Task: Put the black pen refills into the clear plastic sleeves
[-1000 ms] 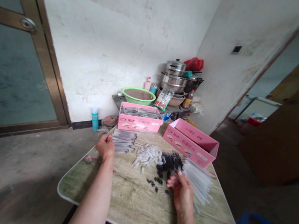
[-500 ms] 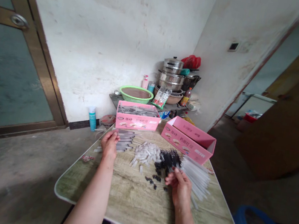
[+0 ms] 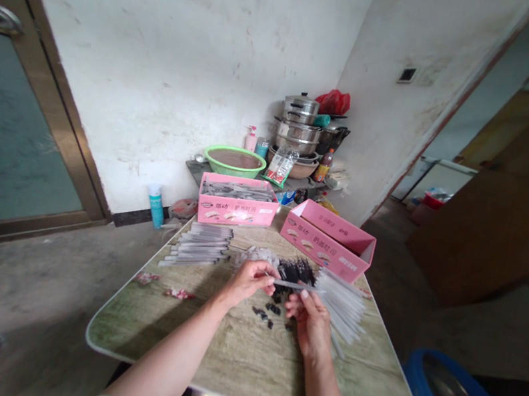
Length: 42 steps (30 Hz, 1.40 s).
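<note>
Left hand (image 3: 251, 280) pinches a thin grey tube (image 3: 290, 284) by its left end, while the right hand (image 3: 310, 317) has its fingertips closed on the same tube toward its right end. It lies nearly level above the middle of the desk (image 3: 246, 370), in front of a black pile (image 3: 297, 271). White pieces (image 3: 259, 253) sit just left of that pile, translucent tubes (image 3: 342, 309) to its right. Farther left lie grey tubes (image 3: 201, 241); two pink boxes (image 3: 236, 212) stand along the far side.
</note>
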{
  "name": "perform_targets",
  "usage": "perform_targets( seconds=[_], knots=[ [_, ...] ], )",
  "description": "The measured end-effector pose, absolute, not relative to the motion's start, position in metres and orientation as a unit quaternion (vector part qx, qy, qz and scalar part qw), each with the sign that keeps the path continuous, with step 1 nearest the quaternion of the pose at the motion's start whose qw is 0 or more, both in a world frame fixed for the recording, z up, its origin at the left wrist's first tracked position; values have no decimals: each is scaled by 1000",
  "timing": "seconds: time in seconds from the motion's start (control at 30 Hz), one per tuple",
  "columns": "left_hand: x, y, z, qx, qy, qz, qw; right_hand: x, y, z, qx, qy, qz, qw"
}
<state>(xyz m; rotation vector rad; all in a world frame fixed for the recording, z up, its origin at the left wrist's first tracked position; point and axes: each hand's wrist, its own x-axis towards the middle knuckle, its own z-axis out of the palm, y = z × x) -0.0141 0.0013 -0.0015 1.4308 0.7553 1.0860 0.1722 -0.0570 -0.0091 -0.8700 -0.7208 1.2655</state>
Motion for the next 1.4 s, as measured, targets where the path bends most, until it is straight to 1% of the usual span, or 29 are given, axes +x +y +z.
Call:
perform_targets(
  seconds=[0.07, 0.13, 0.2, 0.3, 0.37, 0.47, 0.53, 0.6, 0.73, 0.8, 0.9, 1.03, 1.23, 1.4],
  knots=[
    [-21, 5, -1, 668, 359, 447, 476, 176, -56, -10, -376, -302, 549, 683],
    [-30, 9, -2, 731, 394, 435, 348, 180, -55, -12, -363, -284, 538, 706],
    [-39, 13, -4, 784, 411, 386, 259, 182, -55, -13, -359, -273, 539, 711],
    [-45, 15, -9, 824, 429, 302, 213, 181, -57, -11, -367, -282, 554, 693],
    [-45, 14, -10, 829, 439, 280, 204, 178, -59, -10, -370, -299, 561, 678],
    [-42, 11, -9, 826, 435, 290, 212, 175, -60, -10, -388, -328, 551, 662],
    [-39, 10, -6, 814, 415, 330, 238, 173, -60, -11, -414, -347, 529, 655],
    [-36, 10, -5, 782, 387, 388, 297, 172, -59, -14, -443, -370, 502, 644],
    [-33, 13, -5, 671, 345, 469, 459, 170, -60, -18, -501, -429, 442, 608],
    [-32, 14, -5, 648, 331, 483, 488, 169, -62, -17, -526, -478, 406, 575],
    [-32, 14, -3, 645, 320, 494, 488, 167, -65, -14, -538, -553, 354, 528],
    [-31, 14, -2, 645, 320, 494, 487, 165, -66, -10, -534, -592, 313, 516],
    [-31, 15, -7, 672, 308, 474, 478, 165, -65, -12, -526, -608, 308, 508],
    [-33, 16, -5, 667, 324, 481, 468, 165, -66, -11, -523, -611, 314, 505]
  ],
)
